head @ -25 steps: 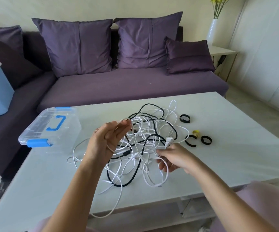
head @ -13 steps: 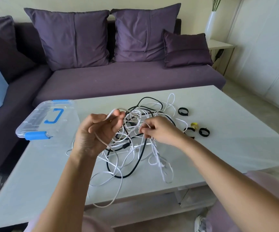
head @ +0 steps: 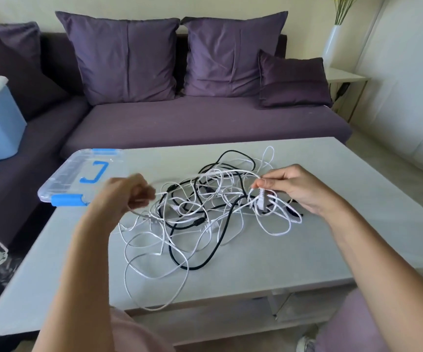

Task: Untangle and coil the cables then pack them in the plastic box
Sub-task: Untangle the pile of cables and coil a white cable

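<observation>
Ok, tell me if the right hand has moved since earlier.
Yes. The right hand moved from the near edge of the tangle to its right side, farther from the plastic box.

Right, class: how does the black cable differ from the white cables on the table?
The black cable looks thicker than the white cables. The black cable lies on the table, seemingly unheld; the left hand and right hand each hold white cables. Both are tangled together.
</observation>
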A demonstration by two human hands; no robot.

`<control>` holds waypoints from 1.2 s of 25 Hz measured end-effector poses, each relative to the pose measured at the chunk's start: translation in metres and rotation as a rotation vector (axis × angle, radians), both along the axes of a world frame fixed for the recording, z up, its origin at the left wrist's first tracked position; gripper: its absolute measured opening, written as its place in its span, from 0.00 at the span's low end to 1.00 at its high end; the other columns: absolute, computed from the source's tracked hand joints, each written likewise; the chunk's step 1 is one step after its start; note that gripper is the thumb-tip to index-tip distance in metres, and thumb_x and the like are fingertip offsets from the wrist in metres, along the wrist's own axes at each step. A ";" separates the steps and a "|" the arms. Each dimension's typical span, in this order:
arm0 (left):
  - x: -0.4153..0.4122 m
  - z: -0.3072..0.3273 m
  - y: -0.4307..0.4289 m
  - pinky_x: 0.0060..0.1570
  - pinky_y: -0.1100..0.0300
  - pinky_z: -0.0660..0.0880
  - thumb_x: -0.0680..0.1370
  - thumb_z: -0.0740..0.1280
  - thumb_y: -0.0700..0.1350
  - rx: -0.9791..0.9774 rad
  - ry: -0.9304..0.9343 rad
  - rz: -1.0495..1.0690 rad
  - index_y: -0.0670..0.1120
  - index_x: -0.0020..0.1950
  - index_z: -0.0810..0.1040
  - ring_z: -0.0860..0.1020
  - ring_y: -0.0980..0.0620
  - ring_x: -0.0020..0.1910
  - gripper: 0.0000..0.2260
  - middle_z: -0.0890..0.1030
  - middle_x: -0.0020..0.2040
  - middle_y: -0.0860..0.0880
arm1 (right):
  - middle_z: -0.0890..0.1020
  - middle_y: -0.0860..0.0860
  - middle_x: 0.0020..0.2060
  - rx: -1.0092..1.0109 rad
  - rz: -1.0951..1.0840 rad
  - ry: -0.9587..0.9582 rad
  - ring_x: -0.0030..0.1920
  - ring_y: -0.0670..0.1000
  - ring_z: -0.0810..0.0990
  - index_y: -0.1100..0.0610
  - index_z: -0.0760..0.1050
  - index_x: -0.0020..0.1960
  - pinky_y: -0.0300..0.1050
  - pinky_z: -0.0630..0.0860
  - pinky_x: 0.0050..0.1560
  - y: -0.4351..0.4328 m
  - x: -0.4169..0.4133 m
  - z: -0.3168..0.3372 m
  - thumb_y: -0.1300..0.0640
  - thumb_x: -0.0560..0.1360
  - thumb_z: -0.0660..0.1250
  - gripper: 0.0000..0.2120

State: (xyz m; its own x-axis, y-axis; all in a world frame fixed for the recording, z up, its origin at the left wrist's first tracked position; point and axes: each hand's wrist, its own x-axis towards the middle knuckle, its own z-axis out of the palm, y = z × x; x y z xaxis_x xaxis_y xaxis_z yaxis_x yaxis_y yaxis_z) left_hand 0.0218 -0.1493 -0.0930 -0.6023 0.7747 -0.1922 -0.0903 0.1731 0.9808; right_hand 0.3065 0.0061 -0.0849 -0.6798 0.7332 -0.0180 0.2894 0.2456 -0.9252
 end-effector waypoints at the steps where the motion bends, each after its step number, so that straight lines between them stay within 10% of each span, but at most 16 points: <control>1: 0.001 -0.008 0.005 0.27 0.68 0.73 0.76 0.61 0.39 -0.252 0.179 -0.080 0.40 0.28 0.76 0.77 0.56 0.23 0.16 0.81 0.31 0.44 | 0.86 0.55 0.43 0.036 0.002 -0.010 0.49 0.47 0.82 0.52 0.85 0.42 0.37 0.74 0.55 -0.002 -0.002 0.004 0.47 0.64 0.72 0.11; 4: 0.017 -0.024 0.013 0.39 0.64 0.74 0.72 0.66 0.47 -0.673 0.631 -0.374 0.42 0.44 0.81 0.83 0.51 0.43 0.09 0.84 0.40 0.46 | 0.84 0.47 0.33 0.167 0.025 -0.043 0.37 0.42 0.77 0.51 0.84 0.37 0.38 0.70 0.45 -0.011 -0.017 0.012 0.47 0.63 0.75 0.08; 7: 0.051 -0.024 0.020 0.60 0.59 0.70 0.70 0.63 0.45 -0.177 0.758 -0.503 0.47 0.66 0.71 0.74 0.54 0.63 0.24 0.77 0.63 0.51 | 0.75 0.43 0.22 0.216 0.091 -0.087 0.26 0.40 0.67 0.51 0.79 0.32 0.34 0.63 0.31 -0.020 -0.035 0.009 0.54 0.70 0.74 0.08; 10: 0.086 -0.018 0.025 0.48 0.64 0.74 0.67 0.60 0.41 0.140 0.451 -0.566 0.46 0.59 0.75 0.78 0.60 0.45 0.21 0.81 0.49 0.55 | 0.77 0.50 0.24 0.261 0.145 -0.135 0.26 0.44 0.66 0.52 0.75 0.33 0.39 0.63 0.30 -0.025 -0.046 -0.003 0.52 0.73 0.71 0.11; 14: 0.092 -0.019 0.029 0.27 0.68 0.61 0.79 0.63 0.43 0.200 0.577 -0.344 0.43 0.45 0.79 0.63 0.58 0.24 0.07 0.68 0.23 0.57 | 0.83 0.52 0.33 0.170 0.201 -0.111 0.34 0.51 0.71 0.54 0.70 0.38 0.47 0.66 0.36 -0.028 -0.051 -0.021 0.52 0.76 0.67 0.11; 19: 0.095 -0.020 0.030 0.24 0.68 0.56 0.79 0.64 0.43 0.236 0.633 -0.316 0.43 0.43 0.81 0.60 0.57 0.22 0.09 0.63 0.21 0.55 | 0.72 0.47 0.28 -0.322 0.253 0.133 0.30 0.45 0.70 0.54 0.68 0.35 0.38 0.66 0.33 -0.027 -0.041 -0.033 0.65 0.72 0.70 0.14; 23: 0.099 -0.024 0.033 0.25 0.65 0.56 0.78 0.65 0.44 0.216 0.648 -0.258 0.47 0.40 0.81 0.59 0.56 0.22 0.08 0.63 0.21 0.54 | 0.65 0.49 0.30 0.075 0.182 -0.036 0.31 0.46 0.62 0.56 0.67 0.38 0.37 0.59 0.31 -0.028 -0.047 -0.036 0.57 0.73 0.71 0.13; 30: 0.096 -0.025 0.031 0.25 0.70 0.59 0.74 0.71 0.44 0.196 0.584 -0.295 0.47 0.38 0.80 0.62 0.58 0.21 0.06 0.68 0.20 0.57 | 0.83 0.51 0.40 -0.012 0.259 -0.048 0.44 0.47 0.80 0.56 0.75 0.42 0.42 0.74 0.51 -0.008 -0.023 -0.032 0.66 0.72 0.70 0.07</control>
